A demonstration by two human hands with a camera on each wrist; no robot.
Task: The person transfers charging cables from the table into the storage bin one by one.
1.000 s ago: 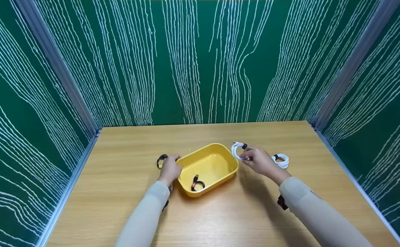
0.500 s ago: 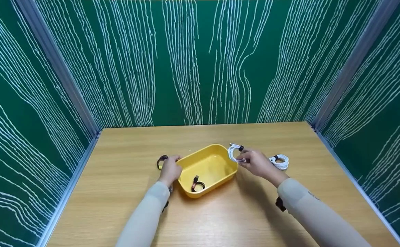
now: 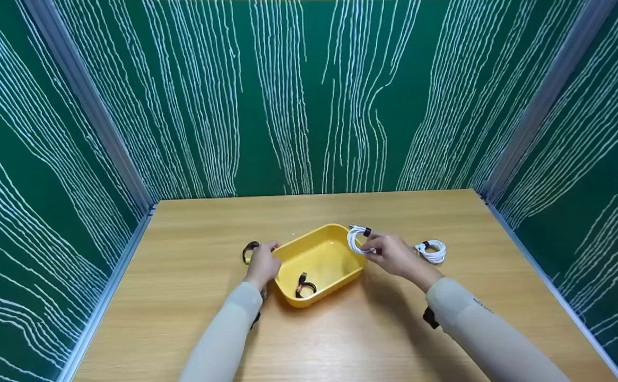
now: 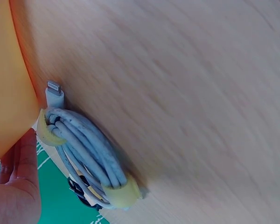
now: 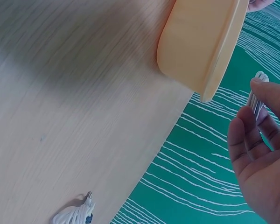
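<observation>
Fingers [image 5: 236,140] and thumb of the right hand [image 3: 393,255] are pinching a white cable [image 3: 353,243], coiled and bound with a black strap. Coil is hanging above the right end of a yellow box [image 3: 301,300], overlapping its rim in the head view; right wrist view is showing it apart from the box wall. Left hand [image 3: 263,263] is gripping the box's left end, fingers clamping on the rim, partly hiding behind the wall. Inside, toward the near left end, a black cable [image 3: 309,288] with a red tie is lying looped. Second white coil [image 3: 432,251] is resting on the wooden table [image 3: 309,350], right of the right hand. Just beside the box, left wrist view, a pale cable [image 4: 86,140] with yellow ties is lying coiled, a dark loop [image 3: 249,249] showing behind it. Green wall [image 3: 277,95], white wavy lines, is standing behind; grey-beige sleeves [image 3: 218,334] are covering both forearms.
</observation>
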